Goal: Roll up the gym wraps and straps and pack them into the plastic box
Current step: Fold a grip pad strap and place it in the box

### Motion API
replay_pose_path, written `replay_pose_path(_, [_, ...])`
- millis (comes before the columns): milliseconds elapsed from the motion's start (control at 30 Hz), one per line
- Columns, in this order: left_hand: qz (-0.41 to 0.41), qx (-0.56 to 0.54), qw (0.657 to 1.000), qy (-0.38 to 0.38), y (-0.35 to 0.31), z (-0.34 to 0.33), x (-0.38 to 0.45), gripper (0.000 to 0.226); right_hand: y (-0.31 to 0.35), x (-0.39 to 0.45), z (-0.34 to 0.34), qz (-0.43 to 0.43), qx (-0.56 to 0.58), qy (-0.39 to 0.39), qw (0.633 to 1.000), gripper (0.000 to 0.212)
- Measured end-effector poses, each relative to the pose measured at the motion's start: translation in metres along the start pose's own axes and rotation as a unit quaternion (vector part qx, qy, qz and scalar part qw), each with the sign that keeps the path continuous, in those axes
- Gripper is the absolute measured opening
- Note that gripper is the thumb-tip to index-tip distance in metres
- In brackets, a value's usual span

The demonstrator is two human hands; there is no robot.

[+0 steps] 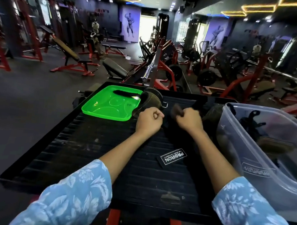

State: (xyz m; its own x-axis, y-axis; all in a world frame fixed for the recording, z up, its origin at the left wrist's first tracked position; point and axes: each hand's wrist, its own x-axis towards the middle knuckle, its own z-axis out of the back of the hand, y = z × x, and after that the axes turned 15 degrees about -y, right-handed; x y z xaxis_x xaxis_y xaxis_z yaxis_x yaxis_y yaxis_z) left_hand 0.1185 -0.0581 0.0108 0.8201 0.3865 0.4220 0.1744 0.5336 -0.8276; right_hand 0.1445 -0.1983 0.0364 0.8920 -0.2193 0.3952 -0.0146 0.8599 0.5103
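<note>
Gym machines fill the dim room behind a black ribbed platform (103,162) where the work is going on. On the right sits the clear plastic box (264,169), and some dark straps (249,121) and a brownish pad already lie inside it, so part of the packing looks done. The green lid (108,107) lies on the far left of the platform with a dark strap resting on it. A rolled brown wrap (151,101) sits just beside the lid.

Both hands work in the middle. The left hand (149,120) is curled tight into a fist; I cannot tell if it pinches anything. The right hand (188,118) grips a black wrist wrap (178,110), which looks partly rolled. Its long tail with a white PROIRON label (173,156) lies flat toward the person.

Rolling this wrap, packing the rest, and closing the lid are probably left.
</note>
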Motion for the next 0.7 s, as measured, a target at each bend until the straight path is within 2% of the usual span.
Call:
replay_pose_path(67, [-0.013,-0.003,1.0,-0.009,-0.004,0.001,-0.004,0.017,0.001,0.006,0.01,-0.041,0.085,-0.07,0.993,0.027])
replay_pose_path(133, [0.004,0.018,1.0,-0.006,-0.008,0.002,-0.011,0.013,0.006,0.006,0.016,-0.115,0.225,-0.096,0.963,0.018])
replay_pose_path(167, [0.018,0.043,0.999,-0.007,-0.008,0.002,-0.013,0.014,0.01,0.004,0.019,-0.172,0.331,-0.089,0.924,0.014])
replay_pose_path(233, [0.051,0.09,0.995,-0.008,-0.007,0.002,-0.014,0.027,0.018,0.001,0.026,-0.266,0.541,-0.045,0.797,0.014])
replay_pose_path(300, [0.096,0.111,0.989,0.015,-0.004,0.001,-0.009,0.048,0.026,-0.003,0.035,-0.301,0.67,-0.016,0.679,0.014])
replay_pose_path(367, [0.159,0.075,0.983,0.051,-0.002,-0.002,-0.004,0.067,0.031,-0.005,0.039,-0.304,0.742,0.003,0.598,0.012])
replay_pose_path(433, [0.25,-0.044,0.962,0.102,-0.008,-0.002,-0.005,0.068,0.035,-0.009,0.043,-0.294,0.79,0.034,0.537,0.014])
replay_pose_path(467, [0.3,-0.119,0.937,0.138,-0.011,-0.001,-0.004,0.065,0.036,-0.01,0.045,-0.289,0.805,0.051,0.516,0.017])
replay_pose_path(533, [0.395,-0.27,0.853,0.207,-0.014,0.006,-0.003,0.064,0.036,-0.012,0.046,-0.29,0.822,0.072,0.485,0.021])
replay_pose_path(600, [0.439,-0.383,0.774,0.249,-0.014,0.013,0.002,0.06,0.035,-0.011,0.046,-0.301,0.826,0.081,0.469,0.02])
replay_pose_path(633, [0.442,-0.418,0.754,0.248,-0.015,0.015,0.003,0.055,0.035,-0.01,0.045,-0.311,0.818,0.08,0.477,0.018])
replay_pose_path(667, [0.442,-0.438,0.749,0.226,-0.014,0.015,0.005,0.045,0.034,-0.009,0.044,-0.324,0.8,0.073,0.499,0.017])
replay_pose_path(700, [0.442,-0.449,0.753,0.191,-0.012,0.013,0.007,0.032,0.033,-0.009,0.041,-0.336,0.771,0.06,0.538,0.018])
